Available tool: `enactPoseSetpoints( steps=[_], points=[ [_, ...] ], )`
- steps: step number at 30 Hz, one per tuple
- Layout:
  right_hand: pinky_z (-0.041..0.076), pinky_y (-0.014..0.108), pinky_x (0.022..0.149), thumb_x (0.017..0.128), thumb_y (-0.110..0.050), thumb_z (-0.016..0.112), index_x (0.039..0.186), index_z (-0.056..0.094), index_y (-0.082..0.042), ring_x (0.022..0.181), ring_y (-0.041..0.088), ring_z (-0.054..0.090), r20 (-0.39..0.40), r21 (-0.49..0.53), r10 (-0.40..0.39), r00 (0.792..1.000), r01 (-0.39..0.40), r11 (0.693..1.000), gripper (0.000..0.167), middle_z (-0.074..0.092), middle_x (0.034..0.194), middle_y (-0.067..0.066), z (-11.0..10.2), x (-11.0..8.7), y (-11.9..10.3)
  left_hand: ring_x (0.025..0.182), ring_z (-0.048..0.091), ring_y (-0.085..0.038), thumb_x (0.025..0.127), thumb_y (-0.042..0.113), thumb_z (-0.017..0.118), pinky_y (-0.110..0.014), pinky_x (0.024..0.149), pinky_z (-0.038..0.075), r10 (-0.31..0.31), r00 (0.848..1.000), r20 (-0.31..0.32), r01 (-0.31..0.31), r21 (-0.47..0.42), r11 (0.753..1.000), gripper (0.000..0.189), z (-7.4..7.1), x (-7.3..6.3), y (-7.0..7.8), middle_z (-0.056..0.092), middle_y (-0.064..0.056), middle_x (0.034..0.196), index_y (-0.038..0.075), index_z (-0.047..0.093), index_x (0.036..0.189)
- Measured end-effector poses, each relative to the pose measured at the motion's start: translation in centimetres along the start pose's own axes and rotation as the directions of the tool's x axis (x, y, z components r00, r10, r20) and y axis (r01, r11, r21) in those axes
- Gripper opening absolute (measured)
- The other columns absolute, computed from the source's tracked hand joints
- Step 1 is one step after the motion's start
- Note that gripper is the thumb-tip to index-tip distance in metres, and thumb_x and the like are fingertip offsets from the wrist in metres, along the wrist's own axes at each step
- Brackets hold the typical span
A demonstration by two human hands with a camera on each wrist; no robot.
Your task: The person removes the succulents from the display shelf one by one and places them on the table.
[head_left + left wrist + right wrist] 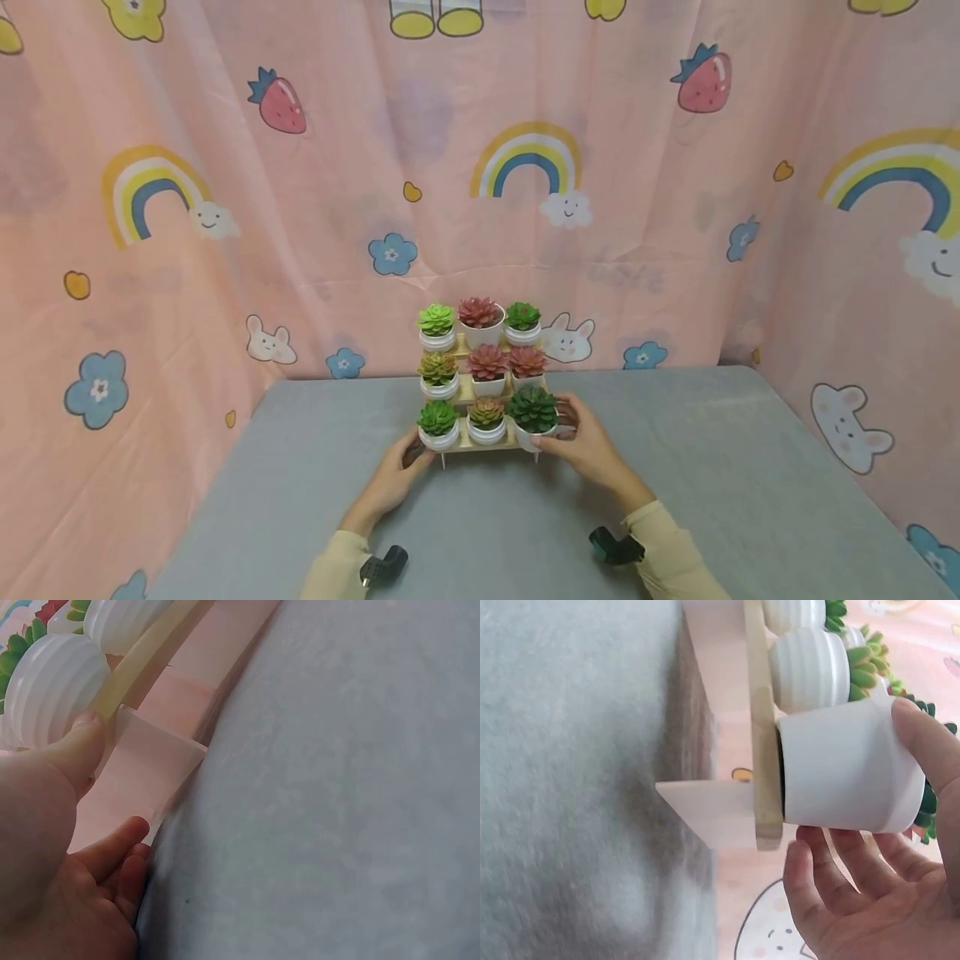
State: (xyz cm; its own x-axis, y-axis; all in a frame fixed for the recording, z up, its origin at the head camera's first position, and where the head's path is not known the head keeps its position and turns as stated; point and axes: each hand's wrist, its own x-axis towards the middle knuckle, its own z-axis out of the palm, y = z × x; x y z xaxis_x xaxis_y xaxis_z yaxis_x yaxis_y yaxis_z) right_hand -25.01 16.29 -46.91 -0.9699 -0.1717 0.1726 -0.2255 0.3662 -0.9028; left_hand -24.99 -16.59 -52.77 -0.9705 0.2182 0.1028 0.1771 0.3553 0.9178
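Note:
A tiered wooden plant stand [480, 445] with white legs stands on the table and carries three rows of succulents in white pots. At its front right corner is a dark green succulent [533, 408] in a smooth white pot [847, 765]. My right hand [592, 446] holds this pot, thumb on the rim and fingers along its outer side; the pot's base is at the board. At the front left, my left hand [392, 482] grips the stand's end. Its thumb lies on the board edge by a ribbed pot [56, 690], and its fingers are beside the white leg [142, 772].
Grey cloth covers the table [675, 467]. A pink patterned curtain [337, 167] hangs behind the stand and at both sides. More succulents, such as a red one [480, 312] in the top row, stand close together on the upper tiers.

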Motion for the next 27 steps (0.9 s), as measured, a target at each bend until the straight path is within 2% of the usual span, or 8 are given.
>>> enactPoseSetpoints(
  steps=[4, 9, 14, 19, 24, 27],
  points=[
    [0.056, 0.048, 0.096, 0.088, -0.017, 0.079, 0.146, 0.042, -0.001, 0.117, 0.036, 0.061, 0.009, 0.007, -0.010, 1.000, 0.010, 1.000, 0.070, 0.057, 0.137, 0.028, -0.8, -0.1, -0.1, 0.145, 0.042, -0.041, 0.102, 0.025, 0.060, -0.054, 0.116, 0.037, -0.003, 1.000, 0.005, 0.003, 0.012, 1.000, 0.066, 0.1, 0.0, 0.0, 0.039, -0.021, 0.160, 0.002, 0.031, 0.157],
    [0.056, 0.044, 0.095, 0.091, -0.022, 0.076, 0.152, 0.036, 0.003, 0.118, 0.036, 0.060, 0.013, -0.021, 0.005, 1.000, -0.004, 1.000, 0.077, 0.051, 0.143, 0.030, -1.9, -0.2, -0.3, 0.145, 0.042, -0.042, 0.103, 0.024, 0.059, -0.055, 0.116, 0.038, 0.006, 1.000, 0.005, -0.006, 0.014, 1.000, 0.066, 0.0, 0.0, 0.1, 0.038, -0.022, 0.160, 0.000, 0.031, 0.157],
    [0.055, 0.044, 0.096, 0.091, -0.023, 0.076, 0.149, 0.040, 0.003, 0.119, 0.036, 0.059, -0.035, -0.047, 0.001, 0.999, -0.003, 0.999, 0.073, 0.054, 0.139, 0.026, -2.8, -0.4, -0.4, 0.144, 0.043, -0.042, 0.102, 0.021, 0.061, -0.055, 0.116, 0.038, 0.004, 1.000, -0.004, -0.004, -0.005, 1.000, 0.065, 0.0, 0.0, 0.3, 0.039, -0.023, 0.159, 0.000, 0.033, 0.156],
    [0.054, 0.033, 0.091, 0.090, -0.023, 0.076, 0.146, 0.043, 0.003, 0.115, 0.033, 0.060, -0.077, -0.071, -0.019, 0.997, 0.014, 0.997, 0.070, 0.057, 0.135, 0.025, -4.0, -0.4, -0.1, 0.144, 0.044, -0.042, 0.102, 0.022, 0.061, -0.055, 0.115, 0.039, 0.009, 1.000, -0.007, -0.008, 0.022, 1.000, 0.066, 0.0, -0.1, 0.3, 0.040, -0.024, 0.158, -0.002, 0.033, 0.156],
    [0.053, 0.022, 0.085, 0.089, -0.017, 0.077, 0.145, 0.043, 0.005, 0.105, 0.023, 0.062, -0.113, -0.054, -0.028, 0.993, 0.022, 0.998, 0.069, 0.059, 0.129, 0.026, -5.1, -0.4, 0.6, 0.143, 0.045, -0.042, 0.102, 0.024, 0.060, -0.055, 0.114, 0.040, 0.006, 1.000, -0.006, -0.006, 0.037, 0.999, 0.064, 0.0, -0.2, 0.2, 0.041, -0.023, 0.158, 0.000, 0.034, 0.156],
    [0.054, 0.020, 0.083, 0.088, -0.015, 0.079, 0.143, 0.044, 0.005, 0.101, 0.015, 0.061, -0.118, -0.052, -0.030, 0.993, 0.024, 0.998, 0.068, 0.061, 0.126, 0.026, -5.4, -0.3, 1.0, 0.144, 0.043, -0.041, 0.102, 0.023, 0.060, -0.054, 0.115, 0.039, -0.004, 1.000, -0.008, 0.004, 0.023, 1.000, 0.065, 0.0, -0.1, 0.1, 0.040, -0.022, 0.159, 0.002, 0.033, 0.157]
  ],
)
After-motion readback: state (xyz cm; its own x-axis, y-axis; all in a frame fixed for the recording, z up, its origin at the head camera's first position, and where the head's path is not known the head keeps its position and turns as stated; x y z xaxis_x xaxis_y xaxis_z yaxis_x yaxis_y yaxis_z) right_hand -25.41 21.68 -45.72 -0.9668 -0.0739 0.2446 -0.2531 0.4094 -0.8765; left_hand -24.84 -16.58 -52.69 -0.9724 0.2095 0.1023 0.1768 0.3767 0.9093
